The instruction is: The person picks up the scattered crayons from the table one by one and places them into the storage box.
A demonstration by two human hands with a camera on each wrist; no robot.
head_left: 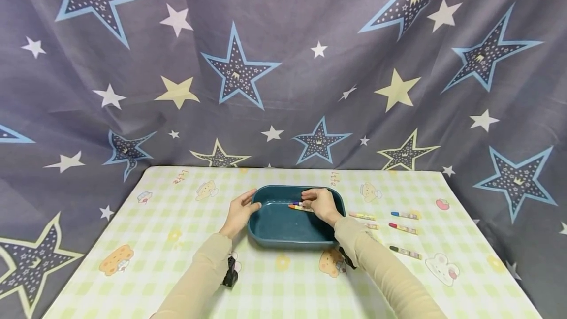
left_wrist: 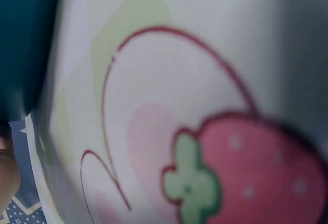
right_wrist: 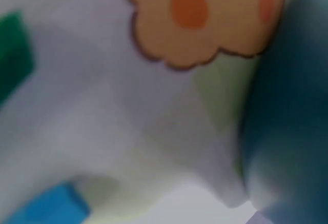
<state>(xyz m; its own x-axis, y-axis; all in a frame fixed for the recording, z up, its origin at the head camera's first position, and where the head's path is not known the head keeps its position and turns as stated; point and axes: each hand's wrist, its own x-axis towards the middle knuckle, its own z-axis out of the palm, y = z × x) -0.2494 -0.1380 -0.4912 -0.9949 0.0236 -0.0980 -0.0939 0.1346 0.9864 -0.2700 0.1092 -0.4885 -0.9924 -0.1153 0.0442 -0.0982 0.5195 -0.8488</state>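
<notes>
We pinched the likely light, stiff tray by its left rim with our left hand's fingers, while farther in our right hand pinched crayons inside it, probably slick, brittle, best held mid-barrel.

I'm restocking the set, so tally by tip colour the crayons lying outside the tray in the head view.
Blue-tipped crayon: 1
Red-tipped crayon: 1
Dark-tipped crayon: 1
Other crayons, tip unclear or hidden: 2
Total: 5 in sight; the right sleeve may hide more.
</notes>
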